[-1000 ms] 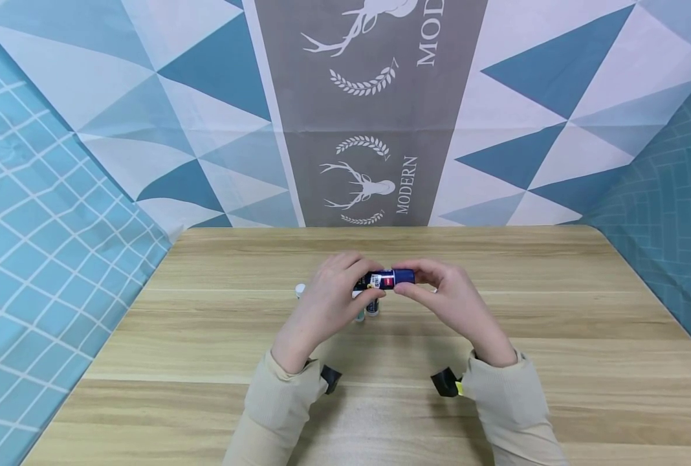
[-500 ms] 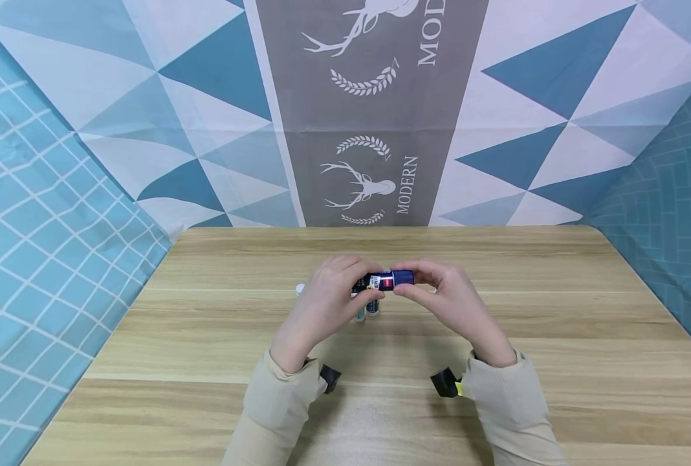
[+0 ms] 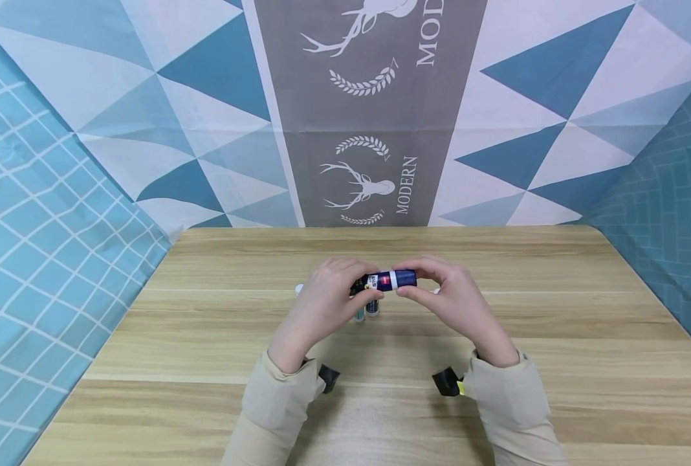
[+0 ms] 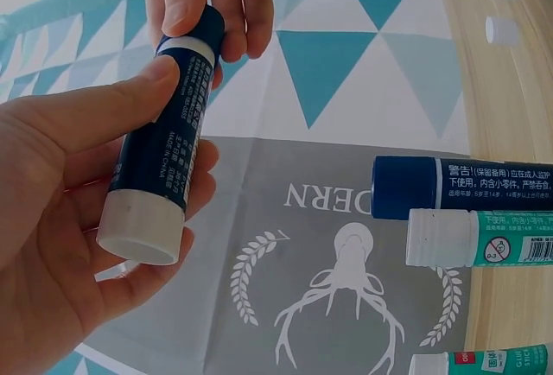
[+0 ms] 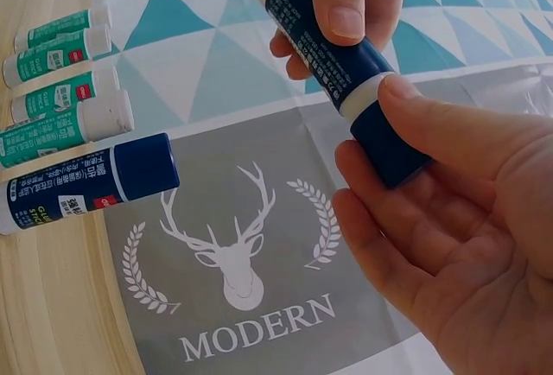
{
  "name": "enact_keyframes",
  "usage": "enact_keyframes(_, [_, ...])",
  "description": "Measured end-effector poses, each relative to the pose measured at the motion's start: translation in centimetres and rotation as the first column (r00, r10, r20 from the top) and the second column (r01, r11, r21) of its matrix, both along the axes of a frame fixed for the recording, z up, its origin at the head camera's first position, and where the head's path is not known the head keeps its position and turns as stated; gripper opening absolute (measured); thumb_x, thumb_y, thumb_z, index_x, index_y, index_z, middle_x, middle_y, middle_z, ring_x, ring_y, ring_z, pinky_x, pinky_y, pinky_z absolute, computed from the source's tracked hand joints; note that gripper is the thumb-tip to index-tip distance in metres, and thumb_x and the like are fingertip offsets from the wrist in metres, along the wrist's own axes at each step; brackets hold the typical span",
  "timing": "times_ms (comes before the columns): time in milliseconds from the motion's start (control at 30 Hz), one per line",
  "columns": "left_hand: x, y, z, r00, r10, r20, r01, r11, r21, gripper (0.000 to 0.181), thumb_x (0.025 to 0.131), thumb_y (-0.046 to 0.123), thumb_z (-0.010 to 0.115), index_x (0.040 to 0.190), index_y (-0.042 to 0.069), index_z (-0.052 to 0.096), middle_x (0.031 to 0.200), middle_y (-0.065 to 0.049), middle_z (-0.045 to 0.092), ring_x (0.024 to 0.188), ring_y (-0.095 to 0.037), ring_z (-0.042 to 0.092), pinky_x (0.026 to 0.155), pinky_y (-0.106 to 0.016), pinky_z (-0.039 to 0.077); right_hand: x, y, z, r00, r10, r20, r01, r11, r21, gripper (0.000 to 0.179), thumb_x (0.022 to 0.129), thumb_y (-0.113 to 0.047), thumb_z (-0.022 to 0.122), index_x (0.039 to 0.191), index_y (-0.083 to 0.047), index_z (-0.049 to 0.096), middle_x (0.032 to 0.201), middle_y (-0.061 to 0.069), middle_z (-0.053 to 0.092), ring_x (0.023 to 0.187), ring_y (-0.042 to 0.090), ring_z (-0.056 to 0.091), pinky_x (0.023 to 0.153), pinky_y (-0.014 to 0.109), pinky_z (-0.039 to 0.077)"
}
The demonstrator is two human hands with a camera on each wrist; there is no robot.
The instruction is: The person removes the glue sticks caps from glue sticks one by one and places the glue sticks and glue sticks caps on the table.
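Observation:
A dark blue glue stick (image 3: 383,281) is held level above the table between both hands. My left hand (image 3: 325,294) grips its body; in the left wrist view the white base (image 4: 140,228) sticks out below those fingers. My right hand (image 3: 451,294) pinches the blue cap (image 5: 387,146) between thumb and fingers. A white band (image 5: 363,97) shows between cap and body. Below the held stick, another blue glue stick (image 5: 86,183) stands on the table beside a green glue stick (image 5: 65,130), both partly hidden in the head view.
More green glue sticks (image 5: 56,62) stand in a group on the wooden table (image 3: 206,362). Small white caps (image 4: 501,29) show at the left wrist view's upper right. A patterned cloth (image 3: 374,116) hangs behind the table's far edge.
The white band between cap and body has become wider, the cap shifting slightly right with my right hand. The glue stick tilts a little, its cap end up. My left hand barely moves.

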State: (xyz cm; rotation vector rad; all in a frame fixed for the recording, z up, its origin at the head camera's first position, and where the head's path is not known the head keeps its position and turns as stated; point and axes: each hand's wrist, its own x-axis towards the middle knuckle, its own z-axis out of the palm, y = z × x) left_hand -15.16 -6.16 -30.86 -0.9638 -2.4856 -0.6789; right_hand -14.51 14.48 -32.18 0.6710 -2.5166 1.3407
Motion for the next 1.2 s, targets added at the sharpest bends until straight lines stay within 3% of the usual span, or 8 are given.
enact_keyframes(567, [-0.3,-0.5,-0.1,0.998,0.058,0.008,-0.058,0.998,0.008,0.024,0.076,0.023,0.073,0.095,0.011,0.066,0.087,0.003,0.066,0.073,-0.008,0.056,0.077,-0.032,0.047,-0.2,1.0,0.0,0.999,-0.049,-0.018,0.049,0.999,0.000,0.030,0.076,-0.015,0.072,0.106,-0.015,0.066,0.098,-0.003,0.064,0.094,0.013,0.062,0.088,0.039,0.047])
enact_keyframes(867, [-0.4,-1.1,0.2,0.993,0.108,0.050,-0.109,0.994,0.018,0.024,0.075,0.019,0.071,0.096,0.010,0.065,0.087,0.001,0.067,0.072,-0.010,0.057,0.077,-0.034,0.047,-0.3,1.8,0.0,0.993,-0.116,0.022,0.115,0.993,0.040,0.032,0.078,-0.018,0.070,0.109,-0.015,0.064,0.099,0.000,0.064,0.097,0.020,0.061,0.080,0.040,0.049])
enact_keyframes(1100, [-0.7,-1.9,0.3,0.983,0.162,0.091,-0.165,0.986,0.035,0.025,0.072,0.013,0.069,0.096,0.009,0.061,0.085,0.001,0.066,0.067,-0.012,0.051,0.062,-0.027,0.043,-0.3,2.4,0.0,0.986,-0.163,0.015,0.162,0.985,0.063,0.032,0.080,-0.018,0.069,0.111,-0.016,0.063,0.098,-0.002,0.062,0.096,0.020,0.061,0.080,0.040,0.047])
enact_keyframes(1200, [-0.8,-2.3,0.3,0.980,0.174,0.094,-0.179,0.982,0.056,0.025,0.073,0.011,0.068,0.097,0.009,0.060,0.085,0.001,0.065,0.067,-0.012,0.053,0.063,-0.026,0.045,-0.5,2.8,0.0,0.983,-0.184,0.011,0.183,0.981,0.065,0.033,0.080,-0.018,0.069,0.113,-0.015,0.062,0.101,0.001,0.063,0.095,0.021,0.061,0.079,0.039,0.047])
